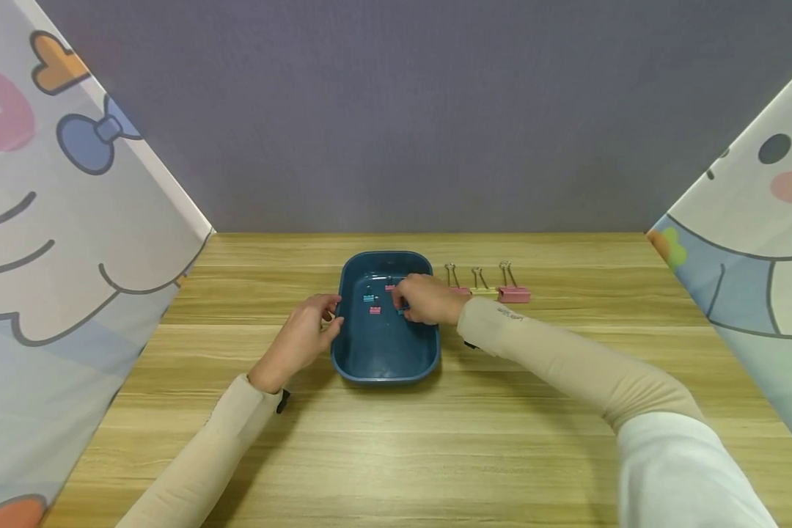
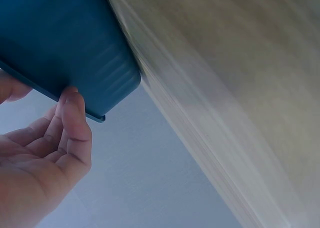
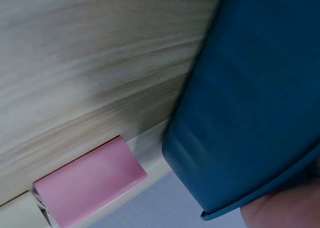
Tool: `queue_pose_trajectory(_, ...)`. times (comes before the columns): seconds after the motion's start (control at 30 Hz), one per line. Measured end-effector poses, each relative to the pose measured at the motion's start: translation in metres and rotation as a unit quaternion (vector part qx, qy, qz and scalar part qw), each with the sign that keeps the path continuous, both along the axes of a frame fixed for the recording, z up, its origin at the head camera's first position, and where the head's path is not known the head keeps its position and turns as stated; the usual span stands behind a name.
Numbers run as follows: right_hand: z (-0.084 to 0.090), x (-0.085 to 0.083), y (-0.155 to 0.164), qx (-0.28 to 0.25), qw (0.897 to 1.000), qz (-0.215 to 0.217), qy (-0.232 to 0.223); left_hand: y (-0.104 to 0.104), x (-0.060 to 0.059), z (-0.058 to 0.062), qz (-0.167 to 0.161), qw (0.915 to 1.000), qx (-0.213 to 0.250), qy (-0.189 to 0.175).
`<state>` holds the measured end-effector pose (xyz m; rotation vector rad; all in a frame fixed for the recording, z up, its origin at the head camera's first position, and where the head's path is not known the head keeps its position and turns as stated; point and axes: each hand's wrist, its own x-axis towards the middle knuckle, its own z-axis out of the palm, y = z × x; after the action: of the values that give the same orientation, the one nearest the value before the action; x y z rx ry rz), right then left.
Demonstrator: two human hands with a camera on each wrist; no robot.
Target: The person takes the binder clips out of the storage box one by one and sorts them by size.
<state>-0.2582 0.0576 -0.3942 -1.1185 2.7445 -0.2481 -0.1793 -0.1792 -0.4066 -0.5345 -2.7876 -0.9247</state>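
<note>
Right hand (image 1: 425, 299), fingers curled over a small clip (image 1: 401, 309) inside the blue tray (image 1: 383, 367) (grasp itself hidden), left hand (image 1: 303, 334) loosely steadying the rim; step: picking out; next: lift clear toward the clips (image 1: 513, 293) lined alongside.

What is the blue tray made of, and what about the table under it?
The blue tray looks like smooth plastic: one solid colour, rounded moulded corners, a slight shine. The table looks like wood, with pale streaky grain lines, though it could be a printed wood-look top.
</note>
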Motion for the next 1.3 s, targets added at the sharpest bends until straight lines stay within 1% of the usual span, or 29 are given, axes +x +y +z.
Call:
queue_pose_trajectory(0.3, -0.0021, 0.0004, -0.0023, 0.019, 0.999, 0.001, 0.028, -0.0006, -0.0006, -0.0007, 0.002, 1.0000, -0.001, -0.001)
queue_pose_trajectory(0.83, -0.0062, -0.0049, -0.0069, 0.029, 0.999, -0.002, 0.041, -0.0001, -0.0010, -0.0005, 0.001, 1.0000, -0.002, 0.004)
queue_pose_trajectory(1.0, -0.0070, -0.0057, -0.0069, 0.015, 0.999, -0.007, 0.032, 0.0001, -0.0009, 0.0000, 0.001, 1.0000, 0.000, 0.005)
queue_pose_trajectory(1.13, -0.0064, -0.0042, -0.0051, -0.012, 0.999, -0.006, 0.031, 0.0001, -0.0009, 0.0003, 0.002, 1.0000, 0.000, 0.004)
queue_pose_trajectory(1.3, -0.0011, 0.0021, -0.0009, -0.058, 0.997, 0.020, 0.041, 0.0001, -0.0008, 0.0006, 0.003, 1.0000, 0.000, 0.002)
